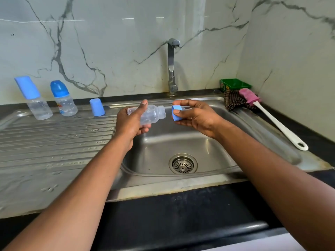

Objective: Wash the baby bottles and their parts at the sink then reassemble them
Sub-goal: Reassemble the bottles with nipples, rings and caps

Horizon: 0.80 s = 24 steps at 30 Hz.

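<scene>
over the sink basin [181,142], the left hand [129,124] curls its grip round the base of a clear bottle [150,115] lying sideways, open threaded neck pointing at the blue collar ring [176,113] pinched just beside it in the right hand [197,116].

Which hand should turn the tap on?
Right. The right hand only pinches the small blue screw ring and sits nearer the steel tap; the left hand grips the clear plastic bottle.
</scene>
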Motion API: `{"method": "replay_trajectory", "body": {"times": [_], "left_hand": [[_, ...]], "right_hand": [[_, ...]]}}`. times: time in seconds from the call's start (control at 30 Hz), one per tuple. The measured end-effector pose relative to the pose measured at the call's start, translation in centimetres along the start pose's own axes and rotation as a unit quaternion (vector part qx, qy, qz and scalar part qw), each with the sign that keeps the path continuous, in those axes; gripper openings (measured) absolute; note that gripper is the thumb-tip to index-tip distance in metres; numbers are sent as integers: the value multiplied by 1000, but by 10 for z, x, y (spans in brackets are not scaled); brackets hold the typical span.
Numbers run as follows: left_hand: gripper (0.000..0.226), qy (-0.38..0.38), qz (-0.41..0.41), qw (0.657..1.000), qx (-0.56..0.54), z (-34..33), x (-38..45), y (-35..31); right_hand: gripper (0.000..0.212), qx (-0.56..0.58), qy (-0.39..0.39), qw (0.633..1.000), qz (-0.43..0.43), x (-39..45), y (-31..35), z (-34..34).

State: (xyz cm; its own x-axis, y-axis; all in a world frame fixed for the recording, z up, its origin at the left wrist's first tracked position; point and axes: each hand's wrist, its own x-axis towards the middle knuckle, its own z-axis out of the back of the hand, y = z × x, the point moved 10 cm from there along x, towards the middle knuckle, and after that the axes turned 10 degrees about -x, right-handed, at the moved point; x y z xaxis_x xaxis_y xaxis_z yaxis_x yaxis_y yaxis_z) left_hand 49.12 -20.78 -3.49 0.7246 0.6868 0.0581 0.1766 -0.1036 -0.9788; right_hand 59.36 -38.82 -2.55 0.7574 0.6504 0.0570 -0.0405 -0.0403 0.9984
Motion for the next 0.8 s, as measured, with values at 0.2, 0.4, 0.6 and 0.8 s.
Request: {"method": "replay_trajectory", "body": {"times": [0.2, 0.4, 0.6, 0.8], "left_hand": [[44, 56, -36, 998, 23, -19, -2, -7], [66, 106, -42, 993, 29, -32, 0, 2], [32, 199, -74, 972, 104, -50, -16, 1], [33, 203, -68, 975, 52, -48, -18, -4]], "right_hand": [[29, 3, 13, 1000, 20, 5, 3, -6], [47, 18, 5, 999, 33, 7, 2, 2], [45, -67, -50, 996, 15, 8, -1, 21], [43, -143, -26, 989, -37, 5, -7, 15]]}}
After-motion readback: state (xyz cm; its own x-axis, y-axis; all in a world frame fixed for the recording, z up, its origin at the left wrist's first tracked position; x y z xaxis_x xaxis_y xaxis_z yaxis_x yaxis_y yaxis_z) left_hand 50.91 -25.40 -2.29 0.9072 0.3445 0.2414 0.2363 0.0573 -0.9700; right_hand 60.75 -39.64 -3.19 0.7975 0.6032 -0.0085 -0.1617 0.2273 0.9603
